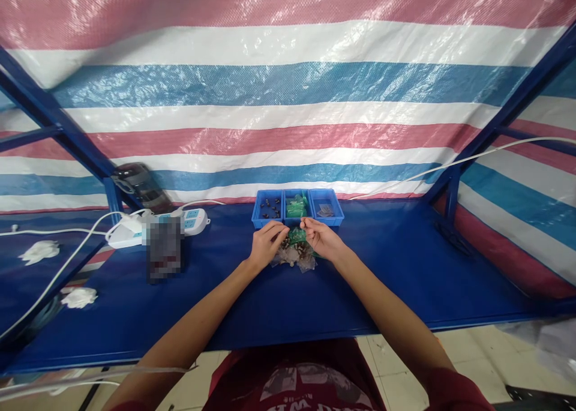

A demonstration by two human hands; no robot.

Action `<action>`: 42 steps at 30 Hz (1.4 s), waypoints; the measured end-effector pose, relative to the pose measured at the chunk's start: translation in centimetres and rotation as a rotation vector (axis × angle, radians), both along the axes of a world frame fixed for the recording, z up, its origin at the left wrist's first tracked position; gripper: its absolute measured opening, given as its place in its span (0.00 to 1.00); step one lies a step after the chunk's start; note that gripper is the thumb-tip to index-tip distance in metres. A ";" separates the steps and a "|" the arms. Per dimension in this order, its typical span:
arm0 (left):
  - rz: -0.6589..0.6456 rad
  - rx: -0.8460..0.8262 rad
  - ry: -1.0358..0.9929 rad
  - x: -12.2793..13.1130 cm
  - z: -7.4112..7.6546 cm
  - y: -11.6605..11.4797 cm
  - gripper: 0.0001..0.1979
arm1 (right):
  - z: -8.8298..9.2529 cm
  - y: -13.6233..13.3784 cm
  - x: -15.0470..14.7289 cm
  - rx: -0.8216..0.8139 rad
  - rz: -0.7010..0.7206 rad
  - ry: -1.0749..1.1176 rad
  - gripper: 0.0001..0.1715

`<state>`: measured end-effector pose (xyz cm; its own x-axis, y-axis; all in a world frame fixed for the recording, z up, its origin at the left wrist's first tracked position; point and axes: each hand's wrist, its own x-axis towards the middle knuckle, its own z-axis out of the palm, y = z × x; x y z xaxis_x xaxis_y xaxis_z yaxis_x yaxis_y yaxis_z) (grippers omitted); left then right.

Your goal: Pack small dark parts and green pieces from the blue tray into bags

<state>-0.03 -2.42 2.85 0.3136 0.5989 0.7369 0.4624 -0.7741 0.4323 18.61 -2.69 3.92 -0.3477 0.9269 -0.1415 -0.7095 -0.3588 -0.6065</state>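
My left hand [267, 243] is at the front of the left blue compartment, its fingers curled together and angled down toward a pile. My right hand [323, 238] faces it, thumb and fingertips pinched just in front of the middle compartment; what the pinch holds is too small to make out. Between and below the hands lies a pile of small brownish pieces and clear plastic bags [294, 255], with a green bag [297, 236] at its top. The blue three-part tray [269, 224] contains small dark pieces [265, 207] at left, green packets [296, 207] in the middle and clear packets [324, 210] at right.
On the blue table [252, 321], a white power strip [198, 220] with cables and a blurred dark device [164, 252] lie to the left. A dark jar [140, 186] leans behind them. Crumpled white tissues [80, 297] lie further left. Blue frame posts and a striped sheet enclose the table.
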 end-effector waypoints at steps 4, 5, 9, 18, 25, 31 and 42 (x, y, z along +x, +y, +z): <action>0.007 -0.007 0.005 -0.1 -0.1 0.0 0.07 | 0.1 -0.2 0.0 0.040 0.128 0.079 0.05; 0.008 -0.007 0.006 -0.1 -0.1 0.0 0.08 | 0.2 -0.2 0.0 0.047 0.145 0.087 0.05; 0.009 -0.009 0.011 -0.1 -0.2 0.0 0.09 | 0.2 -0.3 0.0 0.042 0.112 0.076 0.02; 0.006 -0.013 0.014 -0.1 -0.2 0.0 0.09 | 1.0 -0.7 0.0 0.023 0.076 0.055 0.16; 0.002 -0.004 0.020 -0.1 -0.2 0.1 0.10 | 1.4 -0.9 0.1 0.035 0.107 0.060 0.24; 0.002 -0.015 0.019 -0.2 -0.4 0.1 0.09 | 1.1 -0.9 0.0 0.019 0.142 0.044 0.17; 0.002 -0.023 0.017 -0.2 -0.4 0.1 0.10 | 0.3 -0.6 -0.5 0.015 0.044 -0.009 0.17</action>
